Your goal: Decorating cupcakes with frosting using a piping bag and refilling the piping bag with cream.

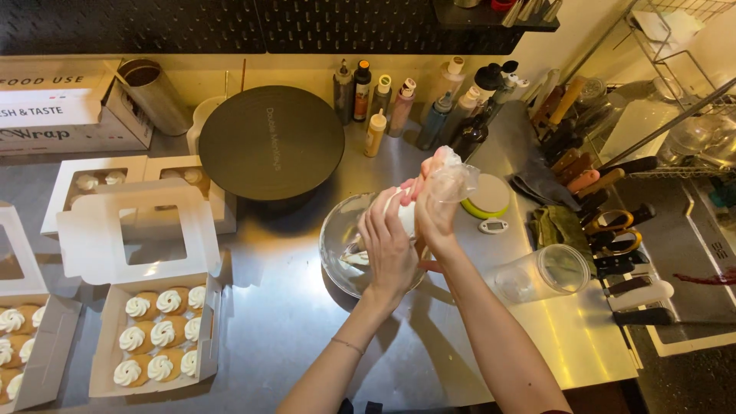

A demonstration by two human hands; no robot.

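Both hands work a clear piping bag (448,178) filled with white and pink cream over a glass bowl (335,238) on the steel counter. My left hand (388,249) wraps around the lower, filled part of the bag. My right hand (435,216) grips the bag higher up, below its crumpled open top. The bag's tip is hidden behind my hands. An open white box (208,337) of cupcakes with white swirls lies to the left.
A black cake turntable (270,142) stands behind the bowl, with squeeze bottles (402,107) beyond it. A clear plastic cup (540,274) lies on its side at right, near scissors and knives (613,230). More cupcake boxes (46,345) sit at the left edge.
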